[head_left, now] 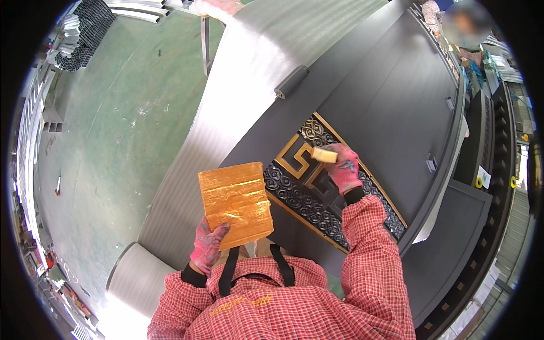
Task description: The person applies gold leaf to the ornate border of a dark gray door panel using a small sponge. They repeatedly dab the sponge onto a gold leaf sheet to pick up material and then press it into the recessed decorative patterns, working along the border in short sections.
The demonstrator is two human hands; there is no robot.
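My left hand (207, 245), in a pink glove, grips the lower edge of a flat square board (236, 198) coated in wet-looking gold paint. In my right hand (344, 170), also gloved in pink, is a small pale-yellow sponge block (324, 155). It is over the carved panel (309, 205) of a dark grey door (374, 85); whether it touches the surface I cannot tell. Gold covers the angular key pattern (293, 158), the nearby scrolls (315, 131) and the thin border strips. Other scrolls (294, 192) and part of the key pattern stay dark.
A dark grey cylinder (292, 81) lies at the door's left edge. Silvery foam sheeting (226, 73) runs beneath, with a roll (139, 277) at lower left. Another person (466, 25) is at the far right. Metal tubes (85, 34) are stacked far left beside green floor (130, 102).
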